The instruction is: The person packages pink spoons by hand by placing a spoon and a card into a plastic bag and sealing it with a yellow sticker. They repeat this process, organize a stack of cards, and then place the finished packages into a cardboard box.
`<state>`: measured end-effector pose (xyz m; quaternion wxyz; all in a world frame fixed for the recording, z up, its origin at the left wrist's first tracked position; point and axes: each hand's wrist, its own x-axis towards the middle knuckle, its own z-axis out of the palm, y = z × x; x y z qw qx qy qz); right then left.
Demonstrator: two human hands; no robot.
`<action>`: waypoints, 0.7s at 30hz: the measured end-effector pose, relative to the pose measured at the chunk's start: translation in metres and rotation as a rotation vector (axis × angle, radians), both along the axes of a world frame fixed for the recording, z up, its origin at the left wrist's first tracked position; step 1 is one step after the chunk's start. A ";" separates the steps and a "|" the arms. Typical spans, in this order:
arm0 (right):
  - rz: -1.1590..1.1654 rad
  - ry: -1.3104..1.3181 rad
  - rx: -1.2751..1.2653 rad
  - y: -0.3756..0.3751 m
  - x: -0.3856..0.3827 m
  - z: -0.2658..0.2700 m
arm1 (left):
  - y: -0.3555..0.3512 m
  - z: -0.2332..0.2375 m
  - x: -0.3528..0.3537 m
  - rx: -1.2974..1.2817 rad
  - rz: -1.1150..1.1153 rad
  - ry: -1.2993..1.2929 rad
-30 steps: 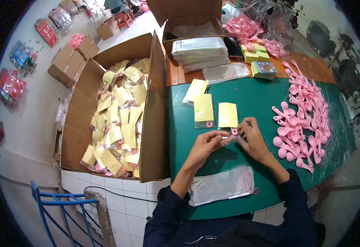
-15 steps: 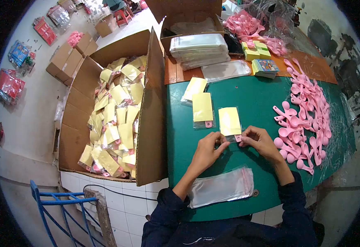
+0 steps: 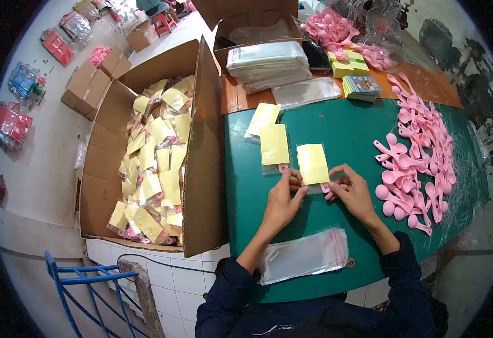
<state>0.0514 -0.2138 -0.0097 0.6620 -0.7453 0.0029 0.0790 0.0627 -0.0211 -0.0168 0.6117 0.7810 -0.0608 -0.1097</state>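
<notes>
In front of me on the green table lies a clear plastic packet (image 3: 316,190) with a yellow card (image 3: 313,164) inside and a pink spoon handle showing at its lower right. My left hand (image 3: 283,200) is closed at the packet's lower left edge, thumb and fingers pinching the plastic. At the lower right corner, beside the pink handle, my right hand (image 3: 352,193) grips the packet with bent fingers. Just left lies a finished-looking packet (image 3: 274,145), partly overlapping another packet (image 3: 263,119). Nearer my body is a stack of flat clear bags (image 3: 304,257).
Pink spoons (image 3: 421,158) lie heaped on the right. A large cardboard box (image 3: 206,169) full of similar packets stands left of the table. Behind are stacked clear bags (image 3: 269,62), printed cards (image 3: 362,86) and more pink spoons (image 3: 332,28). A blue metal frame (image 3: 91,276) stands lower left.
My left hand has moved slightly up along the packet's left side, its fingers more raised. My right hand stays at the lower right corner. The view has shifted slightly.
</notes>
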 end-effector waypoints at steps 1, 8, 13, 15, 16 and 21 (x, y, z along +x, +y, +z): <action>0.004 0.002 -0.006 0.000 0.000 0.000 | 0.000 -0.001 0.000 0.007 -0.021 -0.032; -0.088 -0.501 -0.695 -0.048 0.019 0.016 | 0.009 0.012 0.008 0.013 -0.042 -0.205; -0.115 -0.602 -1.265 -0.119 0.019 0.019 | 0.025 0.032 0.011 0.641 0.343 -0.808; -0.084 -0.450 -1.309 -0.121 0.019 0.023 | 0.032 0.032 0.004 0.392 -0.128 -0.595; -0.089 -0.475 -1.323 -0.120 0.019 0.024 | 0.034 0.034 -0.001 0.259 -0.352 -0.471; -0.119 -0.452 -1.398 -0.117 0.017 0.020 | 0.012 0.028 -0.031 0.351 -0.740 -0.277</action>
